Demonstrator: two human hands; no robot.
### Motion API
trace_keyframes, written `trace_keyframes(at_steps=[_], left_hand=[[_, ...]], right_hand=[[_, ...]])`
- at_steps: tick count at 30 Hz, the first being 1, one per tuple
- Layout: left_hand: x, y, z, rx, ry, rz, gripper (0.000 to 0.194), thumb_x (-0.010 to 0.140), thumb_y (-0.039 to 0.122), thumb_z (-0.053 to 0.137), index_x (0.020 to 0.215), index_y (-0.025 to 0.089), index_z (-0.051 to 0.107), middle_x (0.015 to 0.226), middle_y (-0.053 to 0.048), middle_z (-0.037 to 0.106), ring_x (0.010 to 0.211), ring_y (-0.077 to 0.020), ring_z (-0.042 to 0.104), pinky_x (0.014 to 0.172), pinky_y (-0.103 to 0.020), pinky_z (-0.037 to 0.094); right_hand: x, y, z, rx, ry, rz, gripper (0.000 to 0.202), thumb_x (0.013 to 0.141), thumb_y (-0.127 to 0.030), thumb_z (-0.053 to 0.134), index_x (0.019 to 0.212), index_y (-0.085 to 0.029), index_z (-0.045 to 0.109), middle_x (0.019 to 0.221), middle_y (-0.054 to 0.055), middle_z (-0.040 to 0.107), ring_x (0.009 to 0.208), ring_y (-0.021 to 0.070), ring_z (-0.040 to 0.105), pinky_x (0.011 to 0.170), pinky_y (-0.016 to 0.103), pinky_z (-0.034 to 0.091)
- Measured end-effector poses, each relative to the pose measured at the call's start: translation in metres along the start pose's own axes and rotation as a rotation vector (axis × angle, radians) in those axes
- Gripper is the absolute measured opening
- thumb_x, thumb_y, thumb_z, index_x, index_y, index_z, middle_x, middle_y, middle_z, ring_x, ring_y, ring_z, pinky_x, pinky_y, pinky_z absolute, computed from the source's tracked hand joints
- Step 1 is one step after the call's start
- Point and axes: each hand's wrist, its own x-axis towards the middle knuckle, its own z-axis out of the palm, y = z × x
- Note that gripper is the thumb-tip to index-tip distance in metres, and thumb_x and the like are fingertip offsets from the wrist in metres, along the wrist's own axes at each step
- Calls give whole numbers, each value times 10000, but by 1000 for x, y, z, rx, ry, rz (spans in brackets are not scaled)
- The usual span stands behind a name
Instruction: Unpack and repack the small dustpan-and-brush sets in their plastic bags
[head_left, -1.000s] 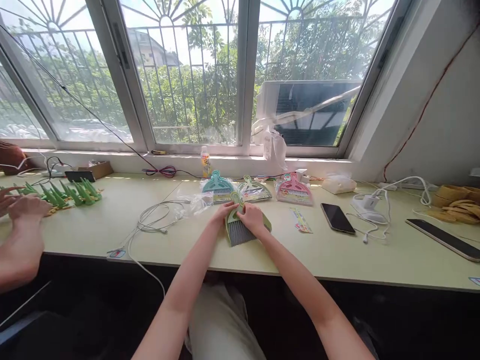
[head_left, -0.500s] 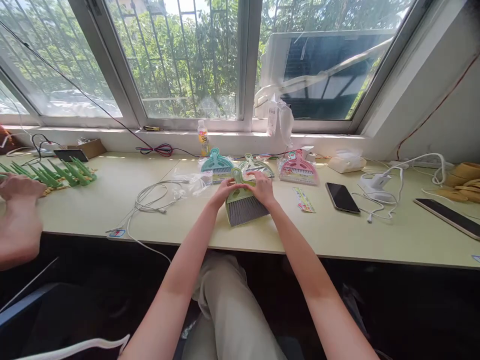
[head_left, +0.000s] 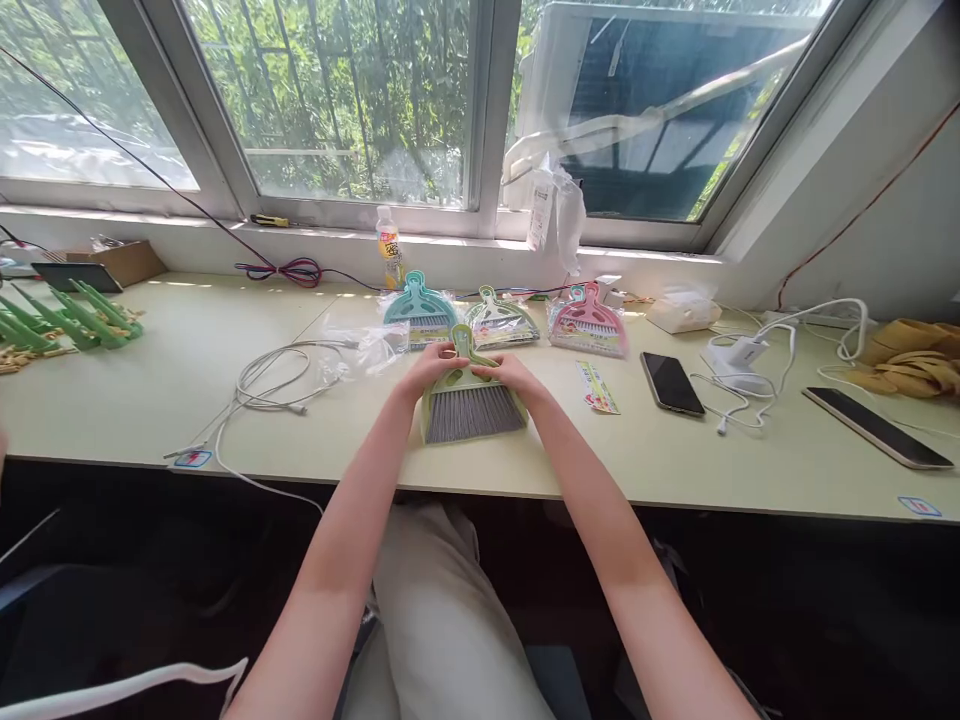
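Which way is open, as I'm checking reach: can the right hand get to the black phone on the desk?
Probably yes. The right hand rests on the green brush set, and only a small paper card lies flat on the desk between it and the black phone.

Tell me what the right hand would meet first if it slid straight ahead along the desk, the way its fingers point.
Probably the bagged green mini dustpan set, lying just beyond the right hand and the green brush it holds. Depth is hard to judge; the teal set sits slightly left of that line.
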Motion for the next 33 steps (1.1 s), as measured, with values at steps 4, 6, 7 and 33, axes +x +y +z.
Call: trace_keyframes(at_steps=[4,6,7,33], left_hand=[[-2,-1,-2,82,-5,-30,480,669,378,856,1081,169,729,1069,-95,738,1017,-266,674,859,-327,503],[-2,-3,-4,92,-91,-106,494,642,363,877,1074,170,737,1027,-84,746,994,-266,675,829,-313,503],[-2,-4,-5,83,-131,-134,489,629,357,887,1055,166,742,1000,-84,749,969,-264,677,805,-307,503],[14,-10,-8,-102,305,-136,362,674,258,820,990,198,655,933,-54,714,751,-157,657,636,-249,522]], right_hand=[[10,11,-8,-2,166,-6,605,540,-670,835,795,-134,718,712,13,638,736,158,542,745,299,428],[13,13,-16,-7,230,-20,580,658,-660,793,861,-119,737,816,64,704,812,182,599,812,315,462],[14,13,-22,-10,253,-22,557,748,-649,741,911,-116,744,885,91,728,865,195,625,849,324,474],[0,24,-65,-750,489,388,349,808,-229,797,1137,-210,684,1224,113,651,1204,261,594,991,374,479]])
